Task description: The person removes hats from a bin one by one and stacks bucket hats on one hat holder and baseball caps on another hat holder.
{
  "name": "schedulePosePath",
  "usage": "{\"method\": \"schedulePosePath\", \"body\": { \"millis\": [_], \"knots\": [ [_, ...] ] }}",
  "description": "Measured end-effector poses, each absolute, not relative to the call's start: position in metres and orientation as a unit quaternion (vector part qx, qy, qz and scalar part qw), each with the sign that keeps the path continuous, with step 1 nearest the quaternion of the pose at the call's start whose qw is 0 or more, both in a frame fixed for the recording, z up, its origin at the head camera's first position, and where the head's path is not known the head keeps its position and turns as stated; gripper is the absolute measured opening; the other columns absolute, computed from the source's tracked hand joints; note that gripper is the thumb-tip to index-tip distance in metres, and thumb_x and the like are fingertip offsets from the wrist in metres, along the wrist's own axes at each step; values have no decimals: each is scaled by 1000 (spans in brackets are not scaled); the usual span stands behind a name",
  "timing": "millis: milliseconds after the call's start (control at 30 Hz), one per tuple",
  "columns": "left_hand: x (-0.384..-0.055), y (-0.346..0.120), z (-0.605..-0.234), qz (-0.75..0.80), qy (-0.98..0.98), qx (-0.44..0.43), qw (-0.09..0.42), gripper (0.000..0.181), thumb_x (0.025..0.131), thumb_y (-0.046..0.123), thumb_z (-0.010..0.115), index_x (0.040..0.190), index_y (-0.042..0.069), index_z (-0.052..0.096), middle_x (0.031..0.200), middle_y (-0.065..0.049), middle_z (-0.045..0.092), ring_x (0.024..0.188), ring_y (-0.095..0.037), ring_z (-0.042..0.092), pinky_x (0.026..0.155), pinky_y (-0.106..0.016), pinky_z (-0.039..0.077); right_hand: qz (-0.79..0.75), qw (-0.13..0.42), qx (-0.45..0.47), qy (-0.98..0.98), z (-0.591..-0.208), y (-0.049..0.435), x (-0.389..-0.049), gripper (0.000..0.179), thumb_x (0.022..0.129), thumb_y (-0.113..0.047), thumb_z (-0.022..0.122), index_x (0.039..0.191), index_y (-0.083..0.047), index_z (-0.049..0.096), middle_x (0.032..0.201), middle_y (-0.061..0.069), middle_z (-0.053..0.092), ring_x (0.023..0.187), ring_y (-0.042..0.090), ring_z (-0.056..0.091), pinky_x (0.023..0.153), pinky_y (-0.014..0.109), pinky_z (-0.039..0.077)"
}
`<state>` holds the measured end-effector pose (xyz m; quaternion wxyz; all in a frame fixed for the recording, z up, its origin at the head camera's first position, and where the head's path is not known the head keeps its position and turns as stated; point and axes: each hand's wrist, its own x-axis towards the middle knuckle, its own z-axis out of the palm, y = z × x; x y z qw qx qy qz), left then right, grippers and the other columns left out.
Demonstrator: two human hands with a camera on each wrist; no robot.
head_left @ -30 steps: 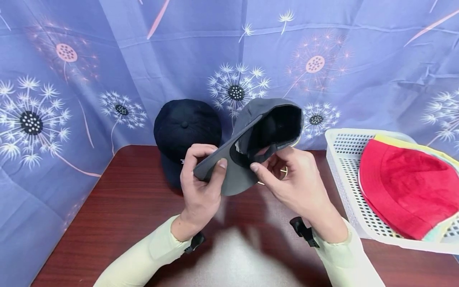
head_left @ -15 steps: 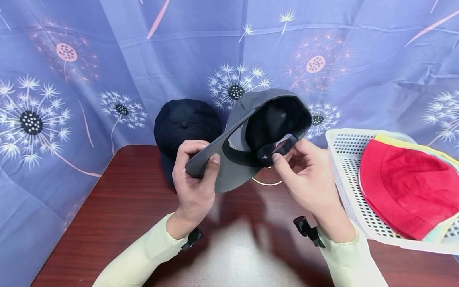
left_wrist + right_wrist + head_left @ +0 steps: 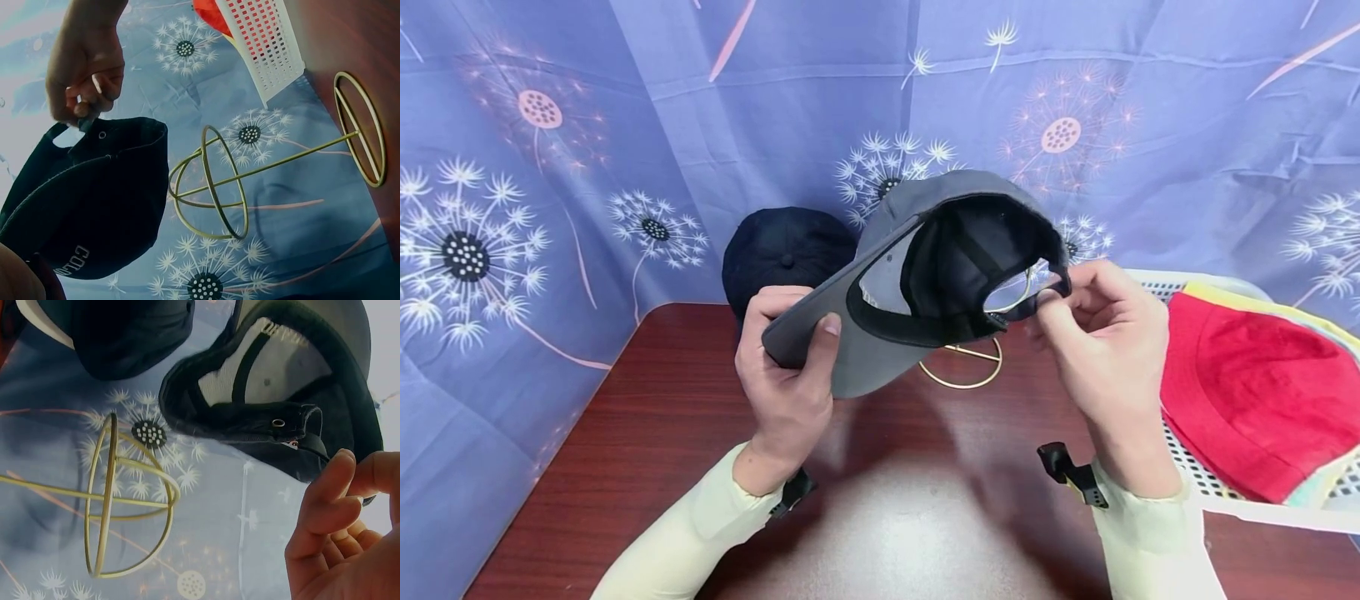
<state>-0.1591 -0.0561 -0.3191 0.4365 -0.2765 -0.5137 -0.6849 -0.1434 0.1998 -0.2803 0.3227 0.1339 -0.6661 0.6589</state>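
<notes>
A grey baseball cap [image 3: 876, 354] is held in the air between both hands, tilted so its dark inside faces me. My left hand [image 3: 786, 379] pinches the brim at its left edge, thumb on the underside. With thumb and fingers, my right hand [image 3: 1112, 342] pinches the adjusting strap at the back opening. In the right wrist view the strap and a metal eyelet show near the fingertips. Pale lettering marks the front of the cap [image 3: 119, 206] in the left wrist view. Behind it stands a gold wire hat stand [image 3: 281, 160], partly hidden in the head view.
A black cap [image 3: 786, 233] sits at the back left of the brown table [image 3: 662, 467], partly covered by the grey cap and left hand. At the right, a white perforated basket [image 3: 1270, 515] holds a red bucket hat [image 3: 1262, 383] over other hats. A patterned blue cloth [image 3: 760, 125] hangs behind.
The right hand has moved right and slightly up, drawing the strap out from the cap's back. The left hand has shifted a little left, and the cap's inside has turned more into view.
</notes>
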Motion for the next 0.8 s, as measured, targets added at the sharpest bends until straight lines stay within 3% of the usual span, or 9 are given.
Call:
{"method": "schedulePosePath", "body": {
  "millis": [333, 600, 800],
  "knots": [
    [-161, -62, -316, -677, -518, -272, 448, 27, 92, 3, 75, 97, -17, 57, 98, -11, 68, 95, -32, 63, 81, -38, 53, 672, 340, 60, -655, -279, 211, -150, 7, 89, 9, 63, 83, 5, 64, 58, 13, 64, 44, 17, 60, 43, 21, 45],
    [-160, -62, -315, -662, -526, -275, 458, 28, 92, 6, 76, 95, -16, 58, 95, -13, 67, 92, -30, 63, 79, -38, 51, 659, 364, 31, -657, -277, 219, -154, 9, 89, 8, 60, 83, 3, 64, 58, 13, 64, 40, 17, 58, 45, 22, 52],
    [-159, -62, -314, -650, -530, -286, 463, 26, 93, 7, 76, 95, -14, 61, 93, -16, 66, 90, -29, 63, 78, -37, 52, 643, 386, 11, -661, -274, 226, -155, 9, 87, 9, 59, 82, 3, 65, 56, 12, 63, 41, 17, 58, 44, 22, 49]
  ]
}}
